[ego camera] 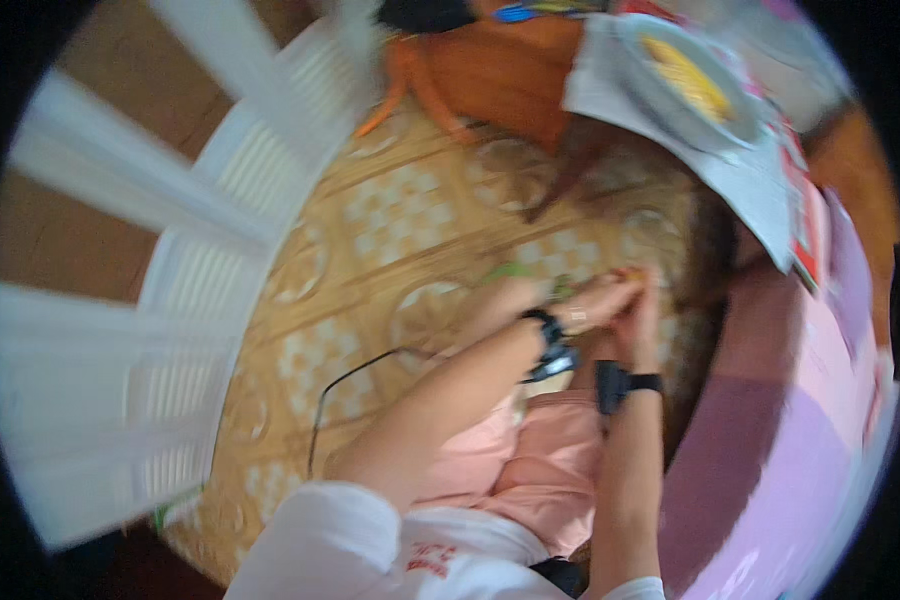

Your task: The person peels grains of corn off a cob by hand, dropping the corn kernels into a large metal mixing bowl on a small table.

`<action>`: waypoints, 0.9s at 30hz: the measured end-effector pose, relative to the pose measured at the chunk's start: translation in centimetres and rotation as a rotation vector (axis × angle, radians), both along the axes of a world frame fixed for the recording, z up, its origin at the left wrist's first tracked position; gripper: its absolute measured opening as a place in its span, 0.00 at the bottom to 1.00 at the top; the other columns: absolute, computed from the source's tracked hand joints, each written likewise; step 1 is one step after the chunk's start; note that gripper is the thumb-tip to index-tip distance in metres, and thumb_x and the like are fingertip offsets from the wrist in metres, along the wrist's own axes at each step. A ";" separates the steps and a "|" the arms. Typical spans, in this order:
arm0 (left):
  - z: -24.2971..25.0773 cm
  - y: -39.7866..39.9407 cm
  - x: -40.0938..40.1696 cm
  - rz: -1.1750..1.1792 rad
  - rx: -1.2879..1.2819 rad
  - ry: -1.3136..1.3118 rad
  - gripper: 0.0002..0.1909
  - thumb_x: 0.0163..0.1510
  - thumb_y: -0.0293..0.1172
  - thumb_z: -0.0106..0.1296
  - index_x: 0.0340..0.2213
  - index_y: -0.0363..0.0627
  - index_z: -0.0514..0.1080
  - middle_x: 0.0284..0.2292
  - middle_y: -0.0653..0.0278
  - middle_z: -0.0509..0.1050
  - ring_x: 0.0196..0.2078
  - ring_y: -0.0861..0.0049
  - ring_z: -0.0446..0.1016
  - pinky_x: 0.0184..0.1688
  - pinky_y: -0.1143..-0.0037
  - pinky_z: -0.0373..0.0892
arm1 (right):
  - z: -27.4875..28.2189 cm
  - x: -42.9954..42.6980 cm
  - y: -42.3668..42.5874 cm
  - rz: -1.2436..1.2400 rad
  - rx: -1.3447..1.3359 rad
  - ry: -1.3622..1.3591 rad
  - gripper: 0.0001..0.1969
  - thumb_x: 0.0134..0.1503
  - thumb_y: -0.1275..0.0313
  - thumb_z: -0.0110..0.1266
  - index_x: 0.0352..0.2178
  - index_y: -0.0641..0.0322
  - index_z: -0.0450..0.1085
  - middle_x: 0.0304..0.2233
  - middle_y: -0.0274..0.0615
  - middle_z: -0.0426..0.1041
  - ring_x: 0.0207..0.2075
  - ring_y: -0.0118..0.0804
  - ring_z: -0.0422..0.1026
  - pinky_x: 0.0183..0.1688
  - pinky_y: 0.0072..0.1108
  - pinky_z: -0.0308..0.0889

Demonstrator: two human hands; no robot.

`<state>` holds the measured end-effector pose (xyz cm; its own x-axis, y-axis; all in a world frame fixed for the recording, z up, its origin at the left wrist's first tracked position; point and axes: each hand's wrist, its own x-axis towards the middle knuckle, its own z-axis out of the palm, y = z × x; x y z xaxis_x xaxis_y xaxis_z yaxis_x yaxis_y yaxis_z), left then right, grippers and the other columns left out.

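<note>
My left hand (596,304) and my right hand (636,319) meet over the floor, beyond my knees, with palms and fingers close together. A small yellow-orange spot (631,275) shows at the fingertips, too blurred to name. Whether either hand grips it cannot be made out. A black strap with a device (553,352) circles my left wrist, and another black strapped device (621,384) is on my right wrist. Below the hands are my legs in pink shorts (551,457).
On a white cloth (607,82) at the upper right stands an oval bowl (637,97) with yellow food (686,79). A pink and purple cover (780,442) lies along the right. White louvred doors (187,315) line the left. An orange piece of furniture (495,82) stands ahead on patterned flooring (401,214).
</note>
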<state>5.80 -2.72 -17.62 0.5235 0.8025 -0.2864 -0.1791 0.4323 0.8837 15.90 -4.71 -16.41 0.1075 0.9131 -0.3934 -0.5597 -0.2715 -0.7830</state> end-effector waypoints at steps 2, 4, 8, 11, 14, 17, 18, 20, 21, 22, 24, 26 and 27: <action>-2.9 0.6 -0.4 -0.072 -0.064 -0.002 0.13 0.60 0.42 0.44 0.36 0.45 0.69 0.28 0.72 0.70 0.28 0.86 0.67 0.24 0.82 0.64 | -3.4 0.4 0.8 -0.030 0.118 0.084 0.16 0.61 0.55 0.45 0.34 0.57 0.67 0.30 0.36 0.71 0.33 0.31 0.69 0.39 0.23 0.67; -1.2 0.1 0.2 -0.105 -0.190 -0.093 0.16 0.61 0.42 0.41 0.46 0.46 0.65 0.28 0.74 0.67 0.26 0.87 0.65 0.21 0.84 0.61 | -3.8 1.7 1.4 -0.106 0.112 0.117 0.15 0.61 0.56 0.45 0.33 0.56 0.66 0.28 0.37 0.71 0.32 0.30 0.69 0.37 0.22 0.67; -1.5 -0.2 0.3 -0.080 -0.130 -0.154 0.15 0.62 0.40 0.39 0.46 0.48 0.64 0.30 0.71 0.68 0.25 0.87 0.68 0.20 0.85 0.64 | -2.2 2.0 0.8 -0.010 0.031 0.118 0.16 0.60 0.54 0.47 0.32 0.56 0.64 0.28 0.40 0.72 0.28 0.32 0.70 0.29 0.22 0.68; -2.0 0.0 0.8 -0.063 -0.056 -0.149 0.15 0.62 0.38 0.40 0.47 0.47 0.63 0.32 0.69 0.70 0.27 0.86 0.71 0.22 0.85 0.68 | -2.9 1.9 1.2 -0.119 0.070 0.255 0.16 0.60 0.55 0.47 0.32 0.57 0.64 0.27 0.41 0.72 0.29 0.32 0.70 0.29 0.22 0.68; -2.3 0.8 -0.6 -0.058 -0.050 -0.061 0.15 0.61 0.38 0.42 0.45 0.45 0.66 0.32 0.68 0.71 0.26 0.83 0.71 0.26 0.81 0.69 | -1.7 0.7 1.3 -0.112 0.051 0.201 0.16 0.60 0.55 0.46 0.32 0.58 0.64 0.27 0.40 0.71 0.30 0.33 0.70 0.34 0.24 0.69; -1.2 0.1 -0.2 0.127 0.239 0.239 0.10 0.57 0.35 0.48 0.37 0.42 0.69 0.29 0.67 0.73 0.26 0.82 0.70 0.30 0.78 0.68 | -1.3 0.7 1.2 -0.150 0.093 0.107 0.17 0.61 0.55 0.45 0.33 0.59 0.64 0.28 0.38 0.70 0.32 0.34 0.70 0.37 0.24 0.68; -0.6 0.2 -0.1 0.267 0.532 0.494 0.08 0.55 0.33 0.51 0.32 0.41 0.70 0.27 0.66 0.73 0.26 0.82 0.70 0.32 0.78 0.68 | -1.5 0.9 1.6 -0.147 0.122 0.069 0.16 0.62 0.56 0.45 0.33 0.59 0.64 0.29 0.37 0.69 0.32 0.32 0.68 0.37 0.23 0.66; -1.3 0.9 -0.2 0.318 0.607 0.479 0.08 0.53 0.32 0.53 0.30 0.40 0.70 0.25 0.65 0.73 0.26 0.81 0.71 0.31 0.78 0.68 | -2.1 0.7 1.8 -0.139 0.135 0.046 0.16 0.62 0.56 0.45 0.33 0.58 0.64 0.29 0.37 0.68 0.32 0.31 0.68 0.36 0.22 0.66; -1.1 1.0 -0.1 0.359 0.676 0.455 0.08 0.51 0.30 0.55 0.28 0.39 0.69 0.23 0.65 0.73 0.26 0.81 0.71 0.31 0.78 0.68 | -2.2 0.8 1.7 -0.139 0.140 0.015 0.16 0.62 0.55 0.45 0.33 0.58 0.64 0.29 0.36 0.68 0.32 0.30 0.67 0.36 0.22 0.65; -0.8 0.8 0.0 0.382 0.696 0.469 0.08 0.49 0.29 0.56 0.29 0.39 0.70 0.23 0.64 0.73 0.26 0.80 0.71 0.30 0.78 0.68 | -2.2 0.9 1.8 -0.147 0.150 0.027 0.16 0.61 0.55 0.45 0.33 0.58 0.64 0.28 0.35 0.67 0.32 0.29 0.67 0.37 0.21 0.64; -0.4 0.2 -0.2 0.373 0.712 0.488 0.08 0.49 0.29 0.56 0.29 0.38 0.70 0.23 0.64 0.73 0.25 0.79 0.71 0.30 0.78 0.68 | -2.3 0.9 1.3 -0.144 0.128 0.040 0.17 0.61 0.55 0.46 0.33 0.58 0.64 0.28 0.35 0.67 0.32 0.28 0.67 0.37 0.21 0.64; 0.0 0.2 -0.4 0.367 0.735 0.508 0.08 0.48 0.29 0.57 0.28 0.38 0.70 0.23 0.64 0.73 0.25 0.79 0.71 0.30 0.78 0.68 | -2.0 0.8 1.4 -0.139 0.113 0.057 0.17 0.60 0.55 0.46 0.33 0.58 0.65 0.28 0.35 0.68 0.32 0.28 0.67 0.37 0.21 0.64; 0.2 0.0 -0.4 0.371 0.743 0.502 0.08 0.48 0.29 0.56 0.28 0.38 0.70 0.24 0.64 0.73 0.25 0.79 0.71 0.30 0.78 0.68 | -2.0 0.8 1.4 -0.142 0.107 0.056 0.17 0.60 0.54 0.47 0.33 0.59 0.65 0.29 0.35 0.68 0.32 0.28 0.67 0.37 0.21 0.64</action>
